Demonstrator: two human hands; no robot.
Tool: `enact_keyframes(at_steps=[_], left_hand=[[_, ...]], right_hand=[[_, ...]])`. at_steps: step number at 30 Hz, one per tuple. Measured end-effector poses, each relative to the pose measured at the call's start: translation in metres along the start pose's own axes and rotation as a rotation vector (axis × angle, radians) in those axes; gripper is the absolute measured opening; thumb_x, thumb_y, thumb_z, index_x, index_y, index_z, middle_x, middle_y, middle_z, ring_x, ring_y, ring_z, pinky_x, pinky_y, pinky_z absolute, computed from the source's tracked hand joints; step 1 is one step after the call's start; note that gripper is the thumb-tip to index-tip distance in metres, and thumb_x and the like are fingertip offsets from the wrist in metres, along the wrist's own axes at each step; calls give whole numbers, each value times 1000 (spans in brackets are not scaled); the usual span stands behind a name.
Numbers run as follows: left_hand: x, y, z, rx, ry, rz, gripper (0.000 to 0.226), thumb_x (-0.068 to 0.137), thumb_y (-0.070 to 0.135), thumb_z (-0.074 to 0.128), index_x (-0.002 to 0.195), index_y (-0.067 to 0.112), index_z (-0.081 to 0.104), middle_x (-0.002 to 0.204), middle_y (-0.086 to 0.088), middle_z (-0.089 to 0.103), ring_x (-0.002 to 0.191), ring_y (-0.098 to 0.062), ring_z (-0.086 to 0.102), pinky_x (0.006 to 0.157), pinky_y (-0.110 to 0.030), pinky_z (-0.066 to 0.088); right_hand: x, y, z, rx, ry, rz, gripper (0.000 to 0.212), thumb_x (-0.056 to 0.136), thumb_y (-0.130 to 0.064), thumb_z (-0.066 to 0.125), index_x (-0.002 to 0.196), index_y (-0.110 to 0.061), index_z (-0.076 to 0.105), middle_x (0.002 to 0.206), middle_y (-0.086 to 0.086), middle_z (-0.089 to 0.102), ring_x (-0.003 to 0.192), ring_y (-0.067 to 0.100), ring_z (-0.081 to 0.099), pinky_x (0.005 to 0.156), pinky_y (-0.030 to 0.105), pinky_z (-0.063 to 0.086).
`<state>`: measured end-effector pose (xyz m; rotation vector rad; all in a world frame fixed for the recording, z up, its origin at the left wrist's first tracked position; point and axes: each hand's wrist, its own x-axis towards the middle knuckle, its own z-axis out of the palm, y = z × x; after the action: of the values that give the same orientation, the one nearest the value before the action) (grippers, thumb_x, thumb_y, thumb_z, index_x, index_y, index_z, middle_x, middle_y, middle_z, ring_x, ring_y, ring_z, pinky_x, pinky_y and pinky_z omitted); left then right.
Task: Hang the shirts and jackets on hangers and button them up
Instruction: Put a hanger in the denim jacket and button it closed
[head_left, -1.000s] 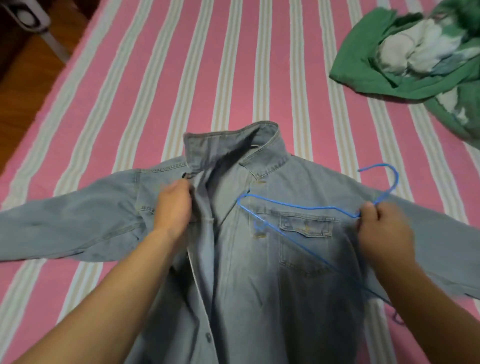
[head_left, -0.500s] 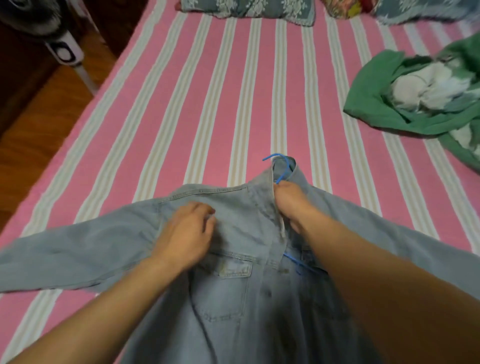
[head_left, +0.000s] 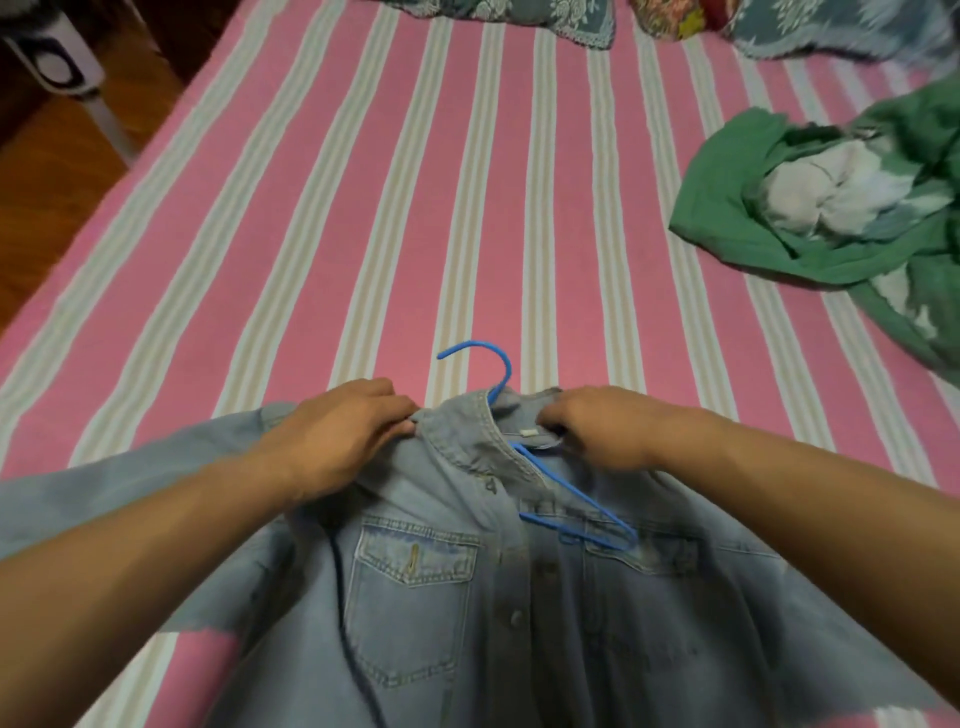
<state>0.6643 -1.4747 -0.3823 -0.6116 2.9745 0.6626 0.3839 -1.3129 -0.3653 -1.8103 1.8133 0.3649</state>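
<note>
A light blue denim jacket (head_left: 441, 587) lies face up on the pink striped bed (head_left: 415, 208), front unbuttoned at the top. A blue wire hanger (head_left: 571, 499) sits inside it; its hook (head_left: 488, 364) sticks out past the collar and one arm shows in the open neck. My left hand (head_left: 337, 431) grips the left side of the collar. My right hand (head_left: 597, 426) pinches the collar's right side, by the white label. Both sleeves spread out sideways.
A crumpled green and white garment (head_left: 831, 213) lies at the right of the bed. Patterned pillows (head_left: 519, 15) line the far edge. A white fan stand (head_left: 62, 67) and wooden floor (head_left: 47, 166) are at the left of the bed.
The hanger went from on top of the jacket into its neck, hook now out past the collar. Both hands moved up to the collar, one on each side.
</note>
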Motion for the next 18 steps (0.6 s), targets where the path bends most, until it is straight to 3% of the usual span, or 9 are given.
enact_keyframes(at_steps=[3,5,7,8,11,14,16,18], left_hand=[[3,-4,-1,69,-31,5,60,89,80,1,90,35,41,87,14,42,88,-18,54,72,-41,50],[3,-8,-2,95,-51,-33,52,90,80,7,88,37,38,87,14,40,91,-18,54,73,-43,51],[5,-8,-4,83,-31,-60,39,93,68,17,88,35,38,88,13,41,92,-20,55,74,-42,49],[7,-8,-6,69,-23,-58,35,94,62,19,87,35,38,88,12,43,91,-21,55,74,-42,48],[13,-6,-12,70,-79,-29,28,93,57,20,86,36,38,89,12,44,89,-22,57,73,-41,47],[16,-8,-17,208,-134,-48,19,90,41,29,94,31,45,95,10,49,92,-24,61,73,-43,51],[17,-7,-20,247,-103,-20,21,86,31,36,101,30,51,101,7,55,93,-26,63,70,-43,53],[17,-2,-19,256,-52,-7,21,87,19,48,106,25,55,104,4,58,91,-27,63,68,-42,53]], right_hand=[[-27,26,-2,-171,231,-58,28,90,-10,64,116,-14,70,110,9,59,105,33,55,81,41,50],[-52,53,-12,-199,280,-68,18,88,-5,63,101,-11,73,109,12,56,104,35,51,80,43,47],[-71,78,-24,-336,346,-175,6,80,-5,73,78,-10,71,102,12,56,98,34,51,75,43,46],[-77,86,-29,-419,402,-240,10,78,-7,76,73,-9,68,102,12,57,98,35,51,75,43,47],[-87,98,-37,-588,458,-402,18,90,-12,60,76,-5,70,123,21,59,112,44,53,89,52,45],[-90,103,-29,-665,389,-573,31,97,-17,46,83,-8,72,143,18,54,121,45,52,99,53,42],[-95,103,-25,-534,421,-476,27,100,-19,45,97,-7,69,152,15,46,128,40,48,104,50,41],[-101,99,-18,-440,510,-247,13,95,-14,61,95,-7,72,149,22,45,129,41,46,102,52,46]])
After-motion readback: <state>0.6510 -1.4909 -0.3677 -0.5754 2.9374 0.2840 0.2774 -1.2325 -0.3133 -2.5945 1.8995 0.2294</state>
